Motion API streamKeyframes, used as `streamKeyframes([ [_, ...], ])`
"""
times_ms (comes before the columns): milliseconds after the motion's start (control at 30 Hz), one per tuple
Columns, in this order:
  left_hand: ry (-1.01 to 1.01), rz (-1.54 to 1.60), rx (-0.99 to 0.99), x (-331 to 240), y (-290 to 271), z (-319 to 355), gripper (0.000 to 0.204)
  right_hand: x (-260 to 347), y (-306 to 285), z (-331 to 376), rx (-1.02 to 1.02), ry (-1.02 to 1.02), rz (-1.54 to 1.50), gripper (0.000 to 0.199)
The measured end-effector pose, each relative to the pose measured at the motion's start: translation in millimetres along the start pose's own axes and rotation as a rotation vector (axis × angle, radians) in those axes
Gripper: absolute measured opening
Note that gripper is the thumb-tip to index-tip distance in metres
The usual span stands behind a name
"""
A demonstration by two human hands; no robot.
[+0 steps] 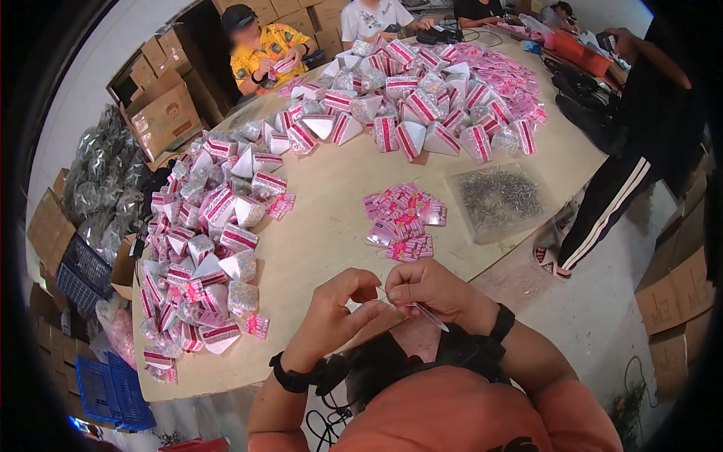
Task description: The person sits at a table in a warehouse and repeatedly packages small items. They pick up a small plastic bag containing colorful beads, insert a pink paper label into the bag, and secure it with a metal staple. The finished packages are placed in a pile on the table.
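My right hand [437,292] is closed in a pinch on a thin pale flat piece [431,316], seen nearly edge-on, which looks like a card. Close beside it, my left hand [340,307] curls thumb and forefinger toward the right fingertips. Something thin and tiny shows between the two hands, too small to name. Just beyond them on the table lies a loose pile of small pink printed cards [403,215]. To the right of that pile, a clear shallow plastic bin [482,233] holds many small dark metal pieces.
Filled clear bags with pink-and-white folded tops [237,239] heap along the table's [324,196] left side and far end. Co-workers sit at the far side; another person [640,113] stands at right. Blue crates [113,388], cartons [162,113] and bagged goods [98,177] line the left.
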State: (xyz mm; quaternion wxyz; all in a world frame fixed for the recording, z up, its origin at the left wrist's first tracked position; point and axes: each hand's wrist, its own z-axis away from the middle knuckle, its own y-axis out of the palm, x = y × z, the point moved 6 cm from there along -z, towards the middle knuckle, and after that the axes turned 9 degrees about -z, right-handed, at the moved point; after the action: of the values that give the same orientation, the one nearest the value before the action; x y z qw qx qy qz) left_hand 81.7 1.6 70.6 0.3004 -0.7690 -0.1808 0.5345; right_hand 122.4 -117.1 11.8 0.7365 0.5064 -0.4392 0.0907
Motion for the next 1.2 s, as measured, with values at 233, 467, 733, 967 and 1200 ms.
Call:
streamKeyframes([
  [233, 0.103, -0.155, -0.074, -7.9, 1.9, -1.7, 0.042, 0.1, -8.8, -3.5, -0.061, -0.072, 0.007, 0.011],
  [467, 0.104, -0.213, -0.104, -4.8, 6.8, -3.9, 0.053, 0.6, -12.8, -0.7, -0.082, -0.093, -0.022, 0.011],
  [733, 0.019, -0.18, -0.132, 3.3, 16.1, -2.9, 0.052, 1.3, -17.7, 0.4, -0.159, -0.124, -0.007, 0.01],
  [967, 0.221, -0.428, -0.262, -4.0, 23.8, -2.5, 0.052, -0.8, -22.3, 0.5, -0.176, -0.175, -0.035, 0.01],
  [1200, 0.287, -0.541, -0.305, -6.9, 25.4, -3.1, 0.048, -2.4, -25.8, 1.7, -0.215, -0.186, -0.029, 0.01],
])
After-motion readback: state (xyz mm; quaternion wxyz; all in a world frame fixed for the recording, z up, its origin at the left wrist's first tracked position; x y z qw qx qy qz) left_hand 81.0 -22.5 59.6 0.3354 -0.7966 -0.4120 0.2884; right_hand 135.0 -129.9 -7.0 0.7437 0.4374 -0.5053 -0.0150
